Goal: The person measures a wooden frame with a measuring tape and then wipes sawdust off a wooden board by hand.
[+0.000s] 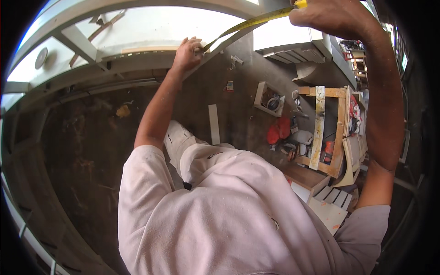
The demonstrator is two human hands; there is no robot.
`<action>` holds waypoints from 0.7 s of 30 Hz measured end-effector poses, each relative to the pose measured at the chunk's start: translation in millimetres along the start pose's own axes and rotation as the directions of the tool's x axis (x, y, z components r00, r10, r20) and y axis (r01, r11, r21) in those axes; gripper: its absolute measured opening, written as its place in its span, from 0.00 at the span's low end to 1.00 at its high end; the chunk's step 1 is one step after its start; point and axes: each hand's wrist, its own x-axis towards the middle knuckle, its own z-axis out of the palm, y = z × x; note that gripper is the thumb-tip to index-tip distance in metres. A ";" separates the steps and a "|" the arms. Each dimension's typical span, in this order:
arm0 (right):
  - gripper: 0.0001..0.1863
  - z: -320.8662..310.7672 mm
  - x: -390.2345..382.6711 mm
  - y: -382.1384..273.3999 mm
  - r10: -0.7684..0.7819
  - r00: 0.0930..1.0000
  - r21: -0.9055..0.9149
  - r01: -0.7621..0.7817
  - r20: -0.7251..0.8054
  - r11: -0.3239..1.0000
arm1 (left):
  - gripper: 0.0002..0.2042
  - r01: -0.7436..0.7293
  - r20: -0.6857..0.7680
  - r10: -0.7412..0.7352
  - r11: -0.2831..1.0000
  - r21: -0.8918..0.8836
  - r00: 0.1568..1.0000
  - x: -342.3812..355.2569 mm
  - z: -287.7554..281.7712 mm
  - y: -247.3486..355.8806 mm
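Observation:
My right hand [327, 17], raised at the upper right, is closed round a yellow tape measure [300, 4], mostly hidden by the hand and the picture's edge. Its yellow blade [254, 21] bows down leftward to my left hand [186, 56]. That hand rests at the edge of a long white framed piece [151, 34], its fingers bent on the blade; their exact grip is partly hidden. Left of it, a thin marked strip runs along the frame's edge, seemingly more of the blade.
A round disc [41, 57] and a curved brown strip [97, 36] lie on the white piece. Below, the dark floor [247, 123] holds a pale board [214, 123], an open box [269, 98], red bags [279, 129] and a wooden frame [340, 130] with tools. A white cabinet [288, 39] stands right.

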 end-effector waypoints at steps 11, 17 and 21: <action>0.15 1.9 -5.6 -19.1 -0.099 0.989 -0.070 0.092 -0.109 0.993 | 0.08 0.120 0.043 -0.119 0.993 -0.014 0.992 -0.1 4.3 3.1; 0.13 8.1 0.0 -5.1 -0.150 0.969 -0.112 0.130 -0.195 0.985 | 0.09 0.110 0.022 -0.110 0.994 -0.004 0.994 -1.2 4.4 1.3; 0.14 16.6 -3.6 0.3 -0.156 0.960 -0.127 0.129 -0.234 0.983 | 0.12 0.106 -0.003 -0.106 0.994 -0.038 0.994 -2.7 7.2 3.5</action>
